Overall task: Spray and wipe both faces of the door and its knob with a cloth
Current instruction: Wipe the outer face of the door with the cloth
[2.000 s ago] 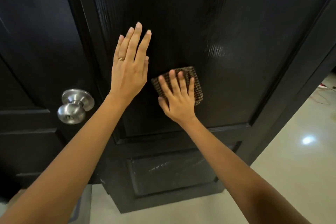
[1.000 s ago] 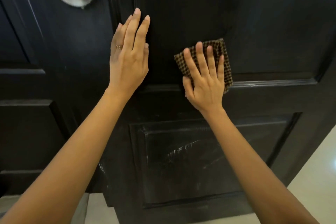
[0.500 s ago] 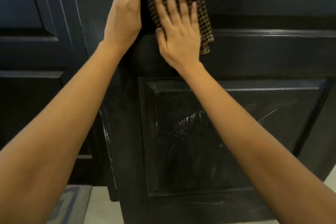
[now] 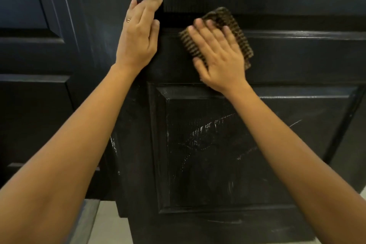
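Observation:
A black panelled door (image 4: 287, 61) fills the view. My right hand (image 4: 217, 59) lies flat, fingers straight, and presses a folded brown checked cloth (image 4: 240, 31) against the door's middle rail. My left hand (image 4: 138, 35), with a ring on one finger, rests flat on the door's left stile, fingers pointing up along the edge. The lower recessed panel (image 4: 227, 154) shows pale wet streaks. The knob is out of view.
A second dark panelled surface (image 4: 33, 55) stands to the left, behind the door's edge. A strip of pale floor (image 4: 111, 228) shows below the door at the bottom, and a sliver at the far right (image 4: 363, 191).
The view has tilted down the door, so the knob has left the frame. My right hand slid the cloth from the upper panel to the middle rail and rightward. My left hand stays on the stile.

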